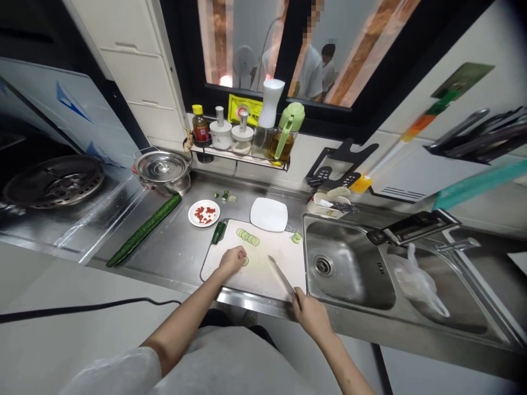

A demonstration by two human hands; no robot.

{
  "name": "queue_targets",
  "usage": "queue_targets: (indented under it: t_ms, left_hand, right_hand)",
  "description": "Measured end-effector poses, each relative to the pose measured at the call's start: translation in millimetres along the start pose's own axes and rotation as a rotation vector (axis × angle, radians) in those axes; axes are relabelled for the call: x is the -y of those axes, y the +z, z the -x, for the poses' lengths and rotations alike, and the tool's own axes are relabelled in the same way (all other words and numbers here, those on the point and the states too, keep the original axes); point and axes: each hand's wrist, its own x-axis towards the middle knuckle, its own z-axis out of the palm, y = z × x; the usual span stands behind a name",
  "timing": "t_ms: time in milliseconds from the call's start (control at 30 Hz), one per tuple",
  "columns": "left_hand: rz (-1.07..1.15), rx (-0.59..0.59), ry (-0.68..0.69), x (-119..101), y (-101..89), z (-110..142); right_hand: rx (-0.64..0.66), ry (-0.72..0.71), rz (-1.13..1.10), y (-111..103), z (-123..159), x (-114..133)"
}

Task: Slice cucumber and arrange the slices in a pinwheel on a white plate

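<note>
My left hand [233, 259] is over the middle of the white cutting board [255, 278], its fingers pinched on a cucumber slice [246, 261] whose edge shows past the fingertips. In my right hand [312, 314] is the handle of a knife [281, 275]; its blade points up and left, low over the board's right half. A short overlapping row of cucumber slices [247, 237] lies just beyond my left hand. A few more slices [296, 237] rest in the board's far right corner. Dark green cucumber pieces [219, 232] sit at the far left corner.
Behind the board are a white square plate [269, 214] and a round plate [216, 214] with red chopped bits. A long whole cucumber [144, 230] lies to the left, near a lidded pot [162, 167]. A sink [349, 269] adjoins on the right; a bottle rack [242, 155] hangs behind.
</note>
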Motion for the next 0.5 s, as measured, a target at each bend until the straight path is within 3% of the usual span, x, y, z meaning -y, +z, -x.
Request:
queue_targets:
  t_ms: [100, 233, 500]
  left_hand:
    - [-0.111, -0.028, 0.030, 0, -0.3, 1]
    - [-0.266, -0.123, 0.096, 4, -3.7, 2]
    - [-0.193, -0.158, 0.056, 25, -5.3, 4]
  right_hand:
    - [0.051, 0.056, -0.074, -3, -3, 7]
    - [0.082, 0.027, -0.080, -7, -7, 24]
    - [0.117, -0.106, -0.019, -10, -19, 54]
